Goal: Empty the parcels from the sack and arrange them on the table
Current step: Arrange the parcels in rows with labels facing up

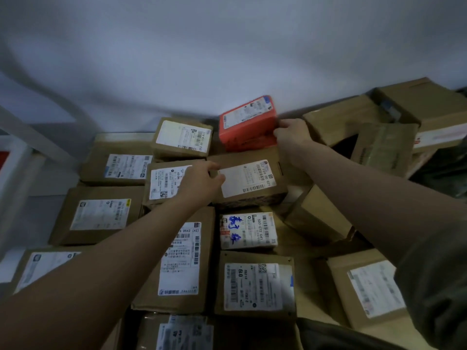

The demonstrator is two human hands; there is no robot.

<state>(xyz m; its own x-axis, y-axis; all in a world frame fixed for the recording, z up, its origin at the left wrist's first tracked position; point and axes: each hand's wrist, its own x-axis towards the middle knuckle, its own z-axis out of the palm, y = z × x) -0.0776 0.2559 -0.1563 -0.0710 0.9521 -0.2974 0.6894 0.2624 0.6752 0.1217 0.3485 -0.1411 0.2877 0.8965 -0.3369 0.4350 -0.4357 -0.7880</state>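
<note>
Right hand point(290, 133) pinches tilted red parcel point(247, 122); left hand point(202, 180) grips edge of brown box point(249, 179) beneath. Risk: red parcel, propped unevenly, slides off if brown box shifts.

Brown boxes point(249, 183) are matt corrugated cardboard, plain kraft finish, edges a bit scuffed. White labels point(246, 178) on them are thin paper, low sheen, printed black; one label point(247, 231) has blue marker scrawl on it. Red box point(247, 122) looks smoother card, coated, slight gloss, with its own white paper sticker. Clear tape point(384, 145) on the box at far right is glossy and wrinkled. Wall point(227, 46) behind is matt, smooth, painted. Sleeve point(434, 286) at right is dull olive cloth, soft weave, no shine
</note>
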